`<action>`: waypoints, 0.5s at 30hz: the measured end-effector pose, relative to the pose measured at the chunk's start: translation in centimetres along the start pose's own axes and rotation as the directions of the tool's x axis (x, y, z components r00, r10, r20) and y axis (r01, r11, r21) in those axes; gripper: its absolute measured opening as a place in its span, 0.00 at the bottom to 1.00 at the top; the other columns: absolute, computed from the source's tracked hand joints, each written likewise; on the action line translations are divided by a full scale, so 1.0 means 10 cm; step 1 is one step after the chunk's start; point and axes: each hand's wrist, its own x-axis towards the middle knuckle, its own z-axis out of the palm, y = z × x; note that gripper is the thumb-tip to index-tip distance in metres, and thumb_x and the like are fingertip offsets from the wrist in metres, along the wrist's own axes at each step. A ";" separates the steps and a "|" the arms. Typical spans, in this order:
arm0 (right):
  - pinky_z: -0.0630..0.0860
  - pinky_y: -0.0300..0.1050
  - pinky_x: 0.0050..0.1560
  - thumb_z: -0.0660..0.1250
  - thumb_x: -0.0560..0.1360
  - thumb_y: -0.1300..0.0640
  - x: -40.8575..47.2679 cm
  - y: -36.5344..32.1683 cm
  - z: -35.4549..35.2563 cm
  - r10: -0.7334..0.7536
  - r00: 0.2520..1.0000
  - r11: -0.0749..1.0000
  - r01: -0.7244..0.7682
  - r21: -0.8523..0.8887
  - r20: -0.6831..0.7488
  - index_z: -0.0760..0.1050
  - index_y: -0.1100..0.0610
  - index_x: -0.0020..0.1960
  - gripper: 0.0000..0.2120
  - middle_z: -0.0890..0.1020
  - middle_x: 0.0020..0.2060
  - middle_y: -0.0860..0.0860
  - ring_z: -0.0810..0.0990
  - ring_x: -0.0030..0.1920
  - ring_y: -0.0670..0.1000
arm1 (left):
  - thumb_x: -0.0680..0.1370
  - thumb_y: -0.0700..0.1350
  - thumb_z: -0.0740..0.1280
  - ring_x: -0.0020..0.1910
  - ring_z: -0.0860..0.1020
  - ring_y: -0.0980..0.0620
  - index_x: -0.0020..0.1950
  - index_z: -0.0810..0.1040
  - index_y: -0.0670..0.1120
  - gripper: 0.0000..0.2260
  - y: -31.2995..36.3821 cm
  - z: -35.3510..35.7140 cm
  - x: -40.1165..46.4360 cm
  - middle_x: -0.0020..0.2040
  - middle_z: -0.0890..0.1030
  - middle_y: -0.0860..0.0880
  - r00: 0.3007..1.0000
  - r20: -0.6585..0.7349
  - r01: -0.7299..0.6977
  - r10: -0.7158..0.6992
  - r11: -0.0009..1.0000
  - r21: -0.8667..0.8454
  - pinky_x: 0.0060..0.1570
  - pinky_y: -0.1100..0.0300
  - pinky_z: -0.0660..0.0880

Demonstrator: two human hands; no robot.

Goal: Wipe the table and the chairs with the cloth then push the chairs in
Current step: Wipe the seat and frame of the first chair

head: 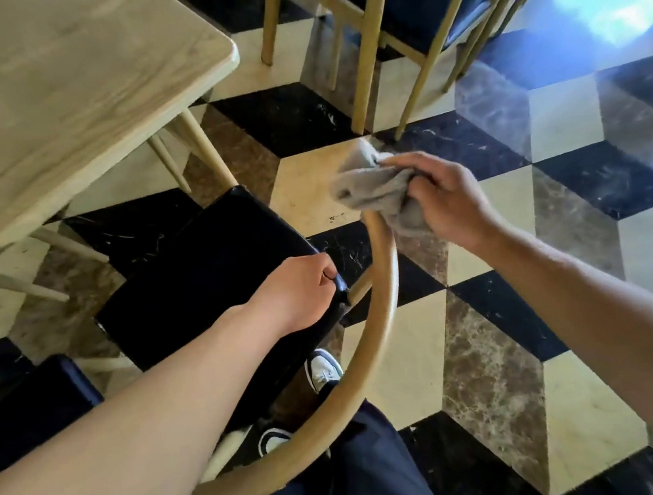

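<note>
Checkered marble floor (407, 365) below, pale wooden table (46, 85) upper left. Right hand (444, 196) grips bunched grey cloth (375, 191) on end of chair (203, 271) curved wooden back rail. Left hand (301, 292) curled around black padded seat's rear corner.

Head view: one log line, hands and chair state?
right hand: wiping chair backrest with cloth | left hand: gripping seat edge | chair: not pushed in
</note>
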 end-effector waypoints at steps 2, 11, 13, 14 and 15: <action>0.71 0.39 0.68 0.59 0.79 0.64 -0.24 0.11 0.20 0.073 0.986 0.992 -0.056 -0.114 0.150 0.82 0.49 0.60 0.18 0.74 0.71 0.45 0.72 0.68 0.40 | 0.82 0.45 0.58 0.56 0.79 0.49 0.63 0.78 0.49 0.13 0.05 0.07 -0.12 0.58 0.82 0.49 1.000 0.003 -0.012 0.012 0.999 -0.036 0.60 0.49 0.76; 0.72 0.59 0.69 0.64 0.79 0.48 -0.46 0.13 0.77 0.190 0.977 0.930 -0.147 -0.337 0.098 0.73 0.41 0.69 0.18 0.48 0.80 0.43 0.65 0.73 0.62 | 0.82 0.56 0.58 0.53 0.78 0.50 0.58 0.77 0.51 0.14 -0.01 0.60 -0.67 0.53 0.79 0.52 0.998 -0.043 -0.044 0.040 0.995 -0.093 0.56 0.51 0.75; 0.75 0.60 0.66 0.65 0.78 0.55 -0.45 0.14 0.78 0.211 0.973 0.921 -0.168 -0.352 0.090 0.60 0.42 0.78 0.31 0.46 0.80 0.42 0.66 0.72 0.63 | 0.82 0.59 0.56 0.50 0.78 0.52 0.54 0.76 0.50 0.15 -0.05 0.71 -0.72 0.49 0.77 0.52 0.998 -0.054 -0.026 0.020 0.995 -0.100 0.51 0.52 0.75; 0.76 0.61 0.65 0.65 0.77 0.56 -0.45 0.14 0.79 0.225 0.971 0.921 -0.183 -0.344 0.086 0.54 0.43 0.79 0.35 0.46 0.80 0.42 0.67 0.72 0.64 | 0.81 0.61 0.56 0.46 0.78 0.53 0.51 0.75 0.51 0.16 -0.06 0.77 -0.75 0.47 0.77 0.52 0.998 -0.068 -0.018 0.011 0.994 -0.105 0.46 0.53 0.75; 0.76 0.61 0.64 0.65 0.77 0.57 -0.44 0.15 0.80 0.235 0.969 0.924 -0.198 -0.328 0.078 0.50 0.43 0.80 0.38 0.46 0.81 0.42 0.67 0.72 0.64 | 0.80 0.64 0.56 0.44 0.77 0.54 0.50 0.74 0.51 0.18 -0.06 0.82 -0.77 0.46 0.76 0.53 0.997 -0.080 -0.013 0.005 0.995 -0.101 0.42 0.54 0.75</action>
